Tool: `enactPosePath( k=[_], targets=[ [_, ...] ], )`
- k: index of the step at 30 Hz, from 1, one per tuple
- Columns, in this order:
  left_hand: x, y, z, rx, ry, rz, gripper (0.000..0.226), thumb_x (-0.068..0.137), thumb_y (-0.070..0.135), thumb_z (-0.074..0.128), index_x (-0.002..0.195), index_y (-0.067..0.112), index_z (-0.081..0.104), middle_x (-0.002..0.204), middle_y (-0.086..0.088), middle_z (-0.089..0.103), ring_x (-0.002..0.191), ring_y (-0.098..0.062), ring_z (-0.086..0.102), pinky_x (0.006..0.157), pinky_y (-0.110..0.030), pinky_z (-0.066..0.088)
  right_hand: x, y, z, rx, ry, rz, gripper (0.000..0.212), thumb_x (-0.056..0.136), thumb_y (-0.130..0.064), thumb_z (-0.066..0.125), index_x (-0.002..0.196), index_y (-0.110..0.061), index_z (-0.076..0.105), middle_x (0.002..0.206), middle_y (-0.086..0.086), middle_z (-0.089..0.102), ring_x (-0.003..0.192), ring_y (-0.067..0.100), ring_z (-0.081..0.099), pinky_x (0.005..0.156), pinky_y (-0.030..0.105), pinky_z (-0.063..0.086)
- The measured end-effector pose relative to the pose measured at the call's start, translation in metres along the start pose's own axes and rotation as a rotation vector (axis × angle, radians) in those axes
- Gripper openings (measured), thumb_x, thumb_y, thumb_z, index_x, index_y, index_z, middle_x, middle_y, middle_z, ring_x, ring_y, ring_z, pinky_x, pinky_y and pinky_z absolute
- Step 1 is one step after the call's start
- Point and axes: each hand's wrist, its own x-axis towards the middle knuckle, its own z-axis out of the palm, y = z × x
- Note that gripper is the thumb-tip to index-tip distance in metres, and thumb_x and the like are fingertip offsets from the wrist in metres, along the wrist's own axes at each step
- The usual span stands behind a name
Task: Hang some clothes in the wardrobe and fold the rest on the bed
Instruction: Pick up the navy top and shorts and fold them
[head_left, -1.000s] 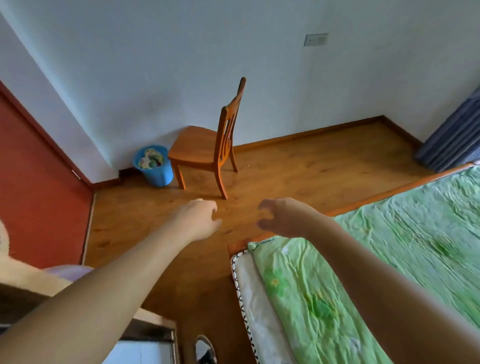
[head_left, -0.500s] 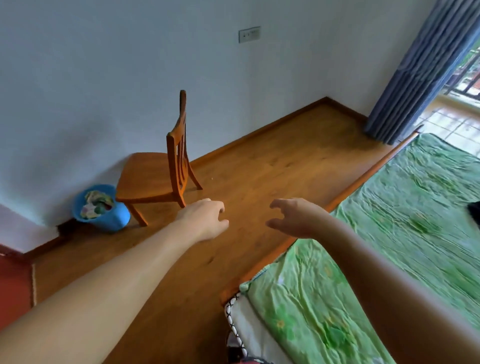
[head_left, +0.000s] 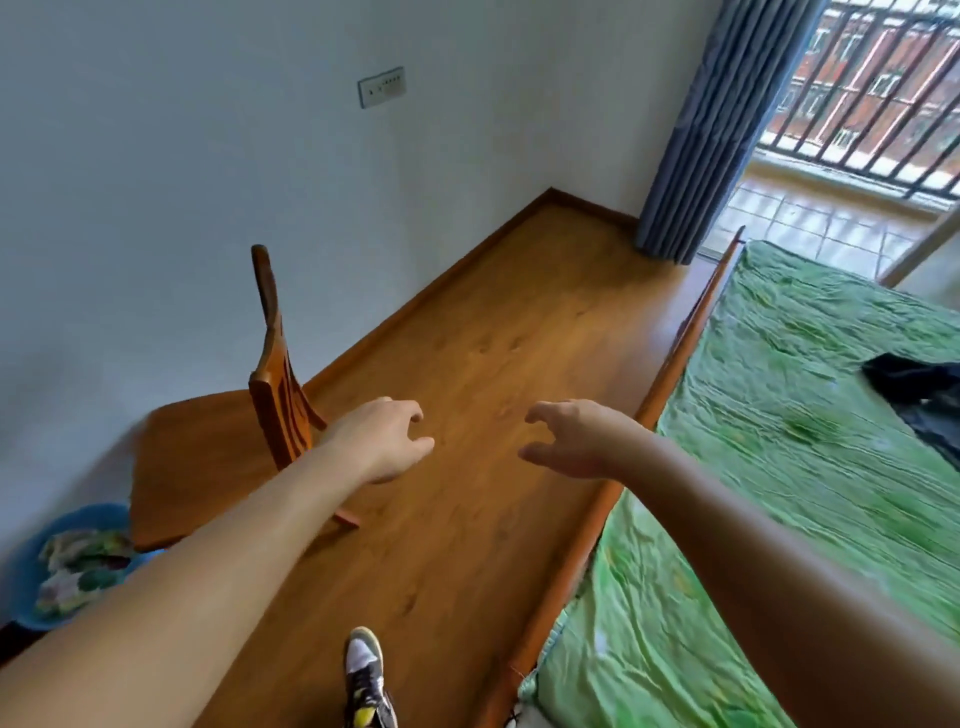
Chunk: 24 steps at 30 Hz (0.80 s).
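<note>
Bin (head_left: 31, 587), blue and stuffed with crumpled scraps, sits against the wall at the far left, with the wooden chair (head_left: 208, 457) just beside it, its seat turned to the wall. Over the last second the view has swung right, away from the red panel and along the bed. That brings in a dark garment (head_left: 914, 395), lying crumpled on the green sheet at the bed's right edge. It is probably the next piece to fetch. The left hand (head_left: 382, 441) hangs over the floor (head_left: 467, 545) near the chair back, its fingers loosely curled and holding nothing. The right hand (head_left: 576, 441) is just as empty, fingers half spread, close to the bed's (head_left: 779, 493) wooden side rail (head_left: 670, 384). One shoe (head_left: 366, 675) shows at the bottom edge. Between chair and rail the floor runs open to the curtain (head_left: 696, 130). The garment is well apart from both hands, so reaching it means walking up that strip and leaning across the rail.
</note>
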Motion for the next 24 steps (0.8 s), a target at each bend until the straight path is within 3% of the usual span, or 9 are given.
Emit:
enactPosePath(
  k=[4,9,17,24],
  targets=[
    [0.065,-0.031,-0.027,0.027,-0.002,0.127,0.051,0.096,0.057,0.054,0.141,0.034,0.049,0.146,0.002,0.052,0.126,-0.021,0.057,0.095,-0.039,0.057,0.054,-0.014,-0.013,0.071,0.069,0.115,0.060,0.089,-0.065,0.059,0.139,-0.033,0.050,0.128,-0.001,0.064,0.105,0.018,0.062,0.073,0.027,0.046],
    [0.136,-0.066,-0.065,0.061,-0.025,0.225,0.053,0.095,0.060,0.053,0.143,0.036,0.047,0.147,0.005,0.051,0.127,-0.020,0.056,0.096,-0.038,0.056,0.109,-0.037,-0.039,0.118,0.128,0.218,0.055,0.089,-0.066,0.059,0.135,-0.037,0.051,0.122,-0.006,0.065,0.081,0.006,0.052,0.057,0.015,0.036],
    [0.248,-0.018,-0.108,0.076,-0.073,0.430,0.056,0.095,0.059,0.054,0.145,0.036,0.045,0.152,0.005,0.047,0.133,-0.021,0.053,0.101,-0.041,0.053,0.135,0.001,-0.087,0.177,0.172,0.422,0.058,0.092,-0.062,0.057,0.141,-0.031,0.049,0.131,0.001,0.060,0.114,0.022,0.059,0.079,0.029,0.044],
    [0.353,0.092,-0.136,0.121,-0.066,0.610,0.053,0.096,0.054,0.057,0.143,0.032,0.050,0.148,0.003,0.052,0.129,-0.019,0.057,0.095,-0.035,0.057,0.167,0.097,-0.138,0.242,0.252,0.535,0.059,0.092,-0.063,0.056,0.140,-0.030,0.050,0.138,0.002,0.058,0.119,0.022,0.057,0.078,0.030,0.039]
  ],
)
